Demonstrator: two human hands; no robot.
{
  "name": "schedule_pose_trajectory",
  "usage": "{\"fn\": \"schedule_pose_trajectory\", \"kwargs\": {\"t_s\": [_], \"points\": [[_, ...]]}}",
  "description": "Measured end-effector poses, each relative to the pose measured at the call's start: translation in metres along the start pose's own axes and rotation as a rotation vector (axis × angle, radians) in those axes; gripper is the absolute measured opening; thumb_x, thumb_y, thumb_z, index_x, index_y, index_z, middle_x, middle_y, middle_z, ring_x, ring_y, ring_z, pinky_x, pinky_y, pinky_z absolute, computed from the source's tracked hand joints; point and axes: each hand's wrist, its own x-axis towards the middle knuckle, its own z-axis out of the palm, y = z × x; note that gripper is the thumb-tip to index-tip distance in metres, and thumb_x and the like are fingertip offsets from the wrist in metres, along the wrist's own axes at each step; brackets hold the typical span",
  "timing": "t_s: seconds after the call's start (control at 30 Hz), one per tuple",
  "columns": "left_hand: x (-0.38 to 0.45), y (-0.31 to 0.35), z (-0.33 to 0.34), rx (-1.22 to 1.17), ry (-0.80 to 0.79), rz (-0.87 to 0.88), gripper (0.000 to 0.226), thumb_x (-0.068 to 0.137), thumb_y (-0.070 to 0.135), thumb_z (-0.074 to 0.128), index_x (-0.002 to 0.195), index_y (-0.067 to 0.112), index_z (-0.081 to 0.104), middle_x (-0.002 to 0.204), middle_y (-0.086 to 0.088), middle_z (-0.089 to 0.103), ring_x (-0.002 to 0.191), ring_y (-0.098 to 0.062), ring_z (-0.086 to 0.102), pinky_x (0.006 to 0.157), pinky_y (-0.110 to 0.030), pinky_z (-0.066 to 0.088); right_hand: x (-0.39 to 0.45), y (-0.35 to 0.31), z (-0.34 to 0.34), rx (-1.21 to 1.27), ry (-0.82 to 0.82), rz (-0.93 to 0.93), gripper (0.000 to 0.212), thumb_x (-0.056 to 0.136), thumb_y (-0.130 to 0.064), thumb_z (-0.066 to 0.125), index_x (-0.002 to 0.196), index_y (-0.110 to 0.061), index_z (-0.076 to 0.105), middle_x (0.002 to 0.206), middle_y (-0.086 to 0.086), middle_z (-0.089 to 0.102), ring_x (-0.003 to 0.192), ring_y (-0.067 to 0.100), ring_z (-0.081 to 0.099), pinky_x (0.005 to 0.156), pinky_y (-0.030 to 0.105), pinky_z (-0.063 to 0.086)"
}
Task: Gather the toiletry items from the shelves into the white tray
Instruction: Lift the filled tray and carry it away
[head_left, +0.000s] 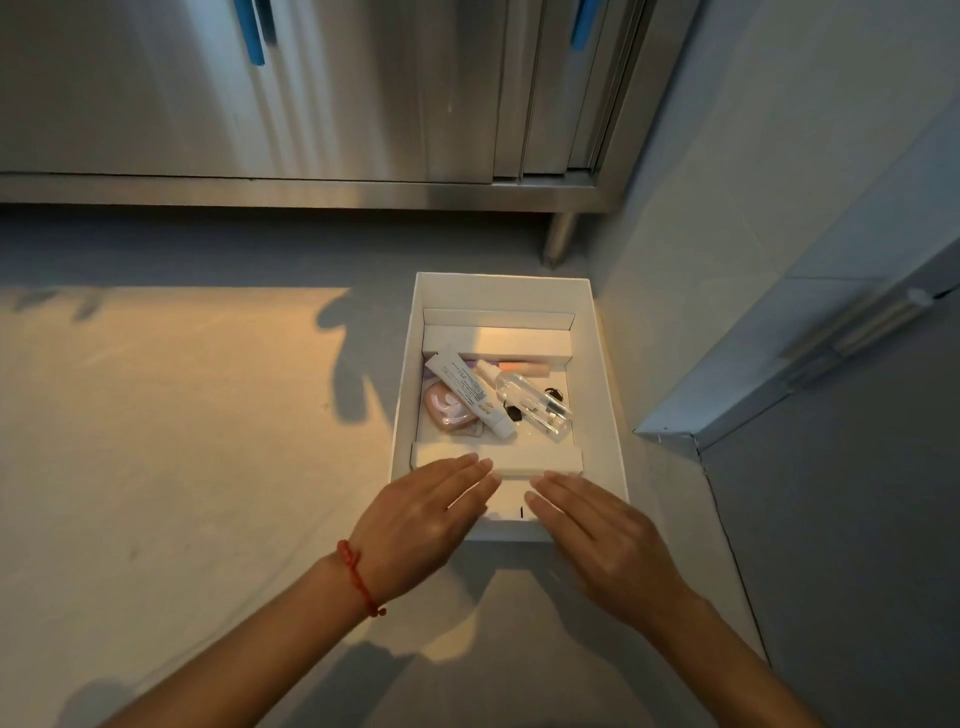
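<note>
A white tray (602, 384) sits on the floor, close to the right wall. Inside it lie a white tube (470, 392), a pink case (449, 410), a clear spray bottle (532, 405), a small pink-capped stick (522, 368) and small black clips. My left hand (431, 519), with a red string on its wrist, hovers flat and empty over the tray's near left edge. Over the near right edge my right hand (597, 535) is stretched flat, fingers together, holding nothing. Neither hand grips the tray.
A stainless steel cabinet (311, 104) with blue handles stands behind the tray, one leg (560, 236) just beyond it. A tiled wall and a door frame edge (675, 431) close in on the right. Bare floor (182, 441) lies to the left.
</note>
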Motion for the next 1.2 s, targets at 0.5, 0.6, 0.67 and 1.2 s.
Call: {"fn": "schedule_pose_trajectory", "kwargs": {"t_s": [0.5,0.6,0.67,1.2], "points": [[-0.016,0.016,0.033,-0.022,0.012,-0.046,0.062,0.039,0.002,0.092,0.098,-0.001,0.072,0.097,-0.017,0.071,0.088,-0.028,0.070,0.073,-0.039,0.056,-0.001,-0.018,0.022,-0.119,0.124,0.022,0.045,0.102,-0.010,0.028,0.099,0.000,0.073,0.100,0.015,0.071,0.095,0.025,0.069,0.087,0.035,0.052],[-0.016,0.013,0.038,-0.010,0.050,-0.022,0.057,0.043,-0.002,0.088,0.098,-0.003,0.072,0.098,-0.019,0.071,0.090,-0.029,0.070,0.075,-0.040,0.055,-0.002,-0.017,0.026,-0.139,0.151,0.015,0.044,0.102,-0.011,0.031,0.096,-0.001,0.073,0.098,0.014,0.072,0.093,0.025,0.070,0.088,0.033,0.050],[-0.013,0.013,0.039,-0.009,0.032,-0.019,0.056,0.045,-0.001,0.088,0.098,-0.003,0.072,0.099,-0.019,0.071,0.091,-0.030,0.069,0.077,-0.041,0.054,-0.002,-0.015,0.029,-0.157,0.163,0.010,0.043,0.102,-0.012,0.033,0.096,-0.001,0.074,0.097,0.014,0.072,0.093,0.025,0.069,0.088,0.034,0.050],[0.039,0.002,0.064,0.086,0.071,0.012,0.050,0.049,0.013,0.090,0.094,0.000,0.074,0.096,-0.017,0.072,0.089,-0.028,0.070,0.077,-0.041,0.055,0.006,0.032,0.039,-0.235,0.228,0.118,0.039,0.101,-0.012,0.038,0.095,0.000,0.074,0.098,0.016,0.071,0.094,0.028,0.069,0.078,0.040,0.057]]}}
